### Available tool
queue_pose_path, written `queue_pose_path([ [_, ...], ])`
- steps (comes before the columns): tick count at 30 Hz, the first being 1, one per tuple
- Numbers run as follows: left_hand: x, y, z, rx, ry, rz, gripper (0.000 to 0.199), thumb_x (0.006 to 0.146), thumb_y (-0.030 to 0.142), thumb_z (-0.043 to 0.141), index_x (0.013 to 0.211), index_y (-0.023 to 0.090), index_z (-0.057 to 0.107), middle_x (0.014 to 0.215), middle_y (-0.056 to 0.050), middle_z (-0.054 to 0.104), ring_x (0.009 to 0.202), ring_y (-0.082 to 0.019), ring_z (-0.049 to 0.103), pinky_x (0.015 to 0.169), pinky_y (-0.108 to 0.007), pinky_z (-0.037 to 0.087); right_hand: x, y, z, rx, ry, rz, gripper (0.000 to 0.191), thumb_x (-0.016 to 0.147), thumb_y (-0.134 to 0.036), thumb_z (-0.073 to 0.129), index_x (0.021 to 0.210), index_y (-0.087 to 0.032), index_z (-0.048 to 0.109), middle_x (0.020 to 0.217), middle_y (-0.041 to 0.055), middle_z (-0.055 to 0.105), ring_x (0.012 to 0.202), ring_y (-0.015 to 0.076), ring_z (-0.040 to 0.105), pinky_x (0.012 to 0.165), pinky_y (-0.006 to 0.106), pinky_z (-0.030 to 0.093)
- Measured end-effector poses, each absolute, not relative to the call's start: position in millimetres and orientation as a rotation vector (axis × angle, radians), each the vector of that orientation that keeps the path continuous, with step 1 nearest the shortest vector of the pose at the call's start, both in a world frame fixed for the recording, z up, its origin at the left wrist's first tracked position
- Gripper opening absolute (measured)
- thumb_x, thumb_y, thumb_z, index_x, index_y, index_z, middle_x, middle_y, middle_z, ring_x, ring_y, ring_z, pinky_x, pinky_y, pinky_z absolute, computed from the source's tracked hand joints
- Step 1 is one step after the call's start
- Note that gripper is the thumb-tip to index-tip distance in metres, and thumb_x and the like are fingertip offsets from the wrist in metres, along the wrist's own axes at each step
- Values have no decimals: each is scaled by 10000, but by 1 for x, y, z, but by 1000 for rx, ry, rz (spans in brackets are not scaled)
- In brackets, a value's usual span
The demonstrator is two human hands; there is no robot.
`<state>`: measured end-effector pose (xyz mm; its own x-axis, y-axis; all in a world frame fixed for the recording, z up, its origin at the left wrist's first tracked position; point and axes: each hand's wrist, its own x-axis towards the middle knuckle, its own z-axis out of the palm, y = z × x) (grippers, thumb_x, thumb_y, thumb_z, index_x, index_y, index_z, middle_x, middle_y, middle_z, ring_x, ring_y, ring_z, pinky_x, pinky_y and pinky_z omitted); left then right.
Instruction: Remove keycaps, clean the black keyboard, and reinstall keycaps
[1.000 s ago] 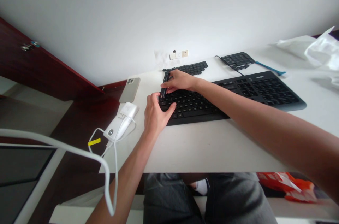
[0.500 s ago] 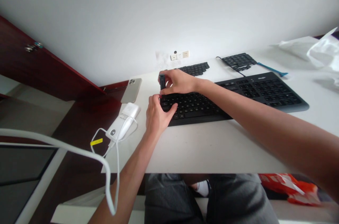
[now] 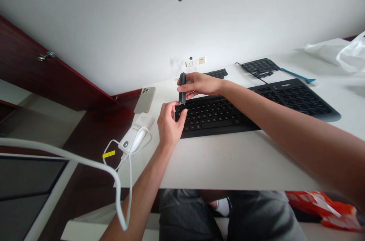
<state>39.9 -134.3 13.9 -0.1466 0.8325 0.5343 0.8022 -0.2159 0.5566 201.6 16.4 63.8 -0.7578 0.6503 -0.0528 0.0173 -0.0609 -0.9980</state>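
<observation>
A black keyboard point(image 3: 218, 123) with its keycaps off in at least part lies on the white desk. Over its left end, my right hand point(image 3: 196, 84) grips a small dark upright tool point(image 3: 182, 88) between thumb and fingers. My left hand point(image 3: 171, 122) rests at the keyboard's left edge, thumb and index finger apart just below the tool's lower end. Whether a small piece sits between those fingertips is too small to tell. Behind my right hand, loose black keycaps point(image 3: 219, 73) lie in rows, partly hidden.
More keycaps point(image 3: 258, 67) and a blue brush-like tool point(image 3: 299, 76) lie behind the keyboard. At the left are a phone point(image 3: 145, 99) and a white device point(image 3: 136, 131) with a cable. A white plastic bag point(image 3: 346, 56) sits at the back right.
My right hand has lifted the dark tool slightly from the keyboard and turned it. My left thumb and index finger have come closer together. The whole view has shifted a little.
</observation>
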Motion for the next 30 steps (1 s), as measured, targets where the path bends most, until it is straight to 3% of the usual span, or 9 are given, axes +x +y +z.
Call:
queue_pose_path([
  [10, 38, -132, 13, 2044, 1968, 1346, 94, 947, 247, 673, 1038, 229, 656, 872, 10, 533, 759, -152, 547, 746, -279, 478, 196, 13, 70, -642, -1888, 1735, 469, 741, -429, 951, 955, -181, 616, 801, 16, 713, 738, 146, 719, 712, 242, 649],
  [19, 27, -122, 5, 1808, 1989, 1311, 315, 860, 67, 542, 1087, 223, 696, 910, 1, 567, 698, -131, 551, 714, -264, 498, 192, 12, 68, -812, -2097, 1287, 352, 785, -355, 907, 885, -171, 624, 729, 25, 703, 628, 171, 705, 615, 296, 587],
  [25, 24, -121, 4, 1797, 1993, 1295, 320, 823, 33, 533, 998, 207, 736, 879, 0, 582, 733, -146, 597, 755, -275, 508, 190, 1, 74, -825, -2288, 1073, 281, 856, -401, 813, 942, -144, 737, 766, 51, 758, 636, 171, 716, 676, 307, 562],
  [30, 19, -120, 2, 1850, 2012, 1252, 279, 857, 45, 515, 936, 205, 730, 915, -24, 653, 819, -175, 649, 820, -293, 514, 190, -1, 75, -720, -2399, 1130, 224, 851, -332, 802, 961, -138, 781, 802, 55, 783, 645, 166, 731, 736, 314, 560],
])
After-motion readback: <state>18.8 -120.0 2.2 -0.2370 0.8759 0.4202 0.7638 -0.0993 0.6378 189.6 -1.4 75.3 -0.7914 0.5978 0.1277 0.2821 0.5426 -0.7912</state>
